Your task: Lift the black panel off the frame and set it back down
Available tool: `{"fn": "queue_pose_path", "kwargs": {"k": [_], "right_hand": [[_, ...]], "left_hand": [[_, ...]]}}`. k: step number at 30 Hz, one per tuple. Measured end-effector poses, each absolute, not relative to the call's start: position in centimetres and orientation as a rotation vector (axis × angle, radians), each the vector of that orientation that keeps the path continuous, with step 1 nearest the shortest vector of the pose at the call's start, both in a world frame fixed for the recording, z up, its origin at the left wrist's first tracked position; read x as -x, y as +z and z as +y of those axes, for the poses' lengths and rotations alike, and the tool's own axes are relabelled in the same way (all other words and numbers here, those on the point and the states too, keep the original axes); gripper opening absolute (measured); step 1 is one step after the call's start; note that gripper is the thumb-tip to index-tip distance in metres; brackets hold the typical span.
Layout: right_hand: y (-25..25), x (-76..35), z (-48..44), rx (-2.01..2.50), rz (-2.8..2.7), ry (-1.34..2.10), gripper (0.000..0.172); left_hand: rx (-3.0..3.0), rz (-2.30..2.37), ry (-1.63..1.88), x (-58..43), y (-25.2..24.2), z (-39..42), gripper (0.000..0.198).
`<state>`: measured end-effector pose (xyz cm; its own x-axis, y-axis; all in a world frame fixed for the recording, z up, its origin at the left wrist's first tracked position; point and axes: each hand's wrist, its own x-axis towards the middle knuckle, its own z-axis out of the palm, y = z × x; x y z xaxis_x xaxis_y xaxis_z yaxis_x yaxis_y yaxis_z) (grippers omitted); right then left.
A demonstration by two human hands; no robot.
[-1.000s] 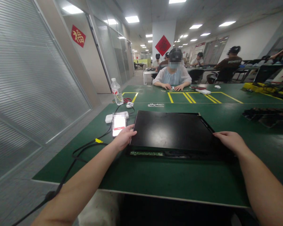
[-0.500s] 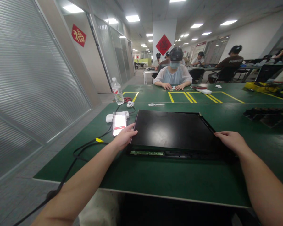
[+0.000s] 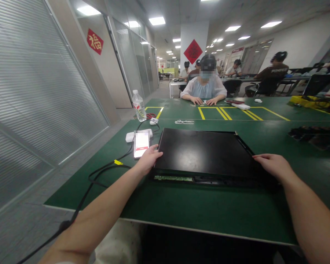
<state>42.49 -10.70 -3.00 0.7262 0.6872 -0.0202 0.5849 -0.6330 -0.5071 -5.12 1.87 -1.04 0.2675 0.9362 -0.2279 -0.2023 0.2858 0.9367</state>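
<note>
A black flat display panel (image 3: 200,150) lies in front of me on the green table (image 3: 203,209), over a black frame. Along its near side a green circuit board strip (image 3: 173,179) shows in the frame. My left hand (image 3: 151,160) grips the panel's left edge, thumb on top and fingers at the side. At the right edge, my right hand (image 3: 273,167) pinches the panel's rim between thumb and fingers. The undersides of both grips are hidden. I cannot tell whether the panel is fully seated in the frame.
Left of the panel lie a lit phone (image 3: 141,144), a white power bank (image 3: 130,136), a black cable (image 3: 99,176) and a water bottle (image 3: 139,106). Dark ridged parts (image 3: 316,135) lie at the right. A masked person (image 3: 205,86) sits opposite, hands on the table.
The whole view has shifted slightly, with the scene a little to the right. Both hands keep their grip on the panel, which looks otherwise unmoved.
</note>
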Motion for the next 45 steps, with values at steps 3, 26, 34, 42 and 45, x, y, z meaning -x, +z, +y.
{"fn": "queue_pose_path", "kwargs": {"k": [3,26,34,42,45], "right_hand": [[-2.7,-42.4,-10.7,2.475,-0.963,0.303,0.025],[-3.3,-42.6,-10.8,2.499,-1.034,0.23,0.029],[-3.6,-42.5,-10.7,2.582,-1.179,0.126,0.033],[-3.0,-41.7,-10.6,2.59,-1.138,0.157,0.033],[-2.8,-41.6,-10.6,2.548,-1.053,0.191,0.031]], "left_hand": [[-0.98,0.95,0.941,5.2,-1.3,2.0,0.054],[-1.657,1.222,0.935,6.4,-3.2,3.0,0.036],[-1.628,1.23,0.93,6.0,-2.7,2.8,0.028],[-1.565,1.211,0.949,6.1,-3.4,3.1,0.035],[-1.572,1.215,0.947,6.1,-3.6,3.2,0.033]]}}
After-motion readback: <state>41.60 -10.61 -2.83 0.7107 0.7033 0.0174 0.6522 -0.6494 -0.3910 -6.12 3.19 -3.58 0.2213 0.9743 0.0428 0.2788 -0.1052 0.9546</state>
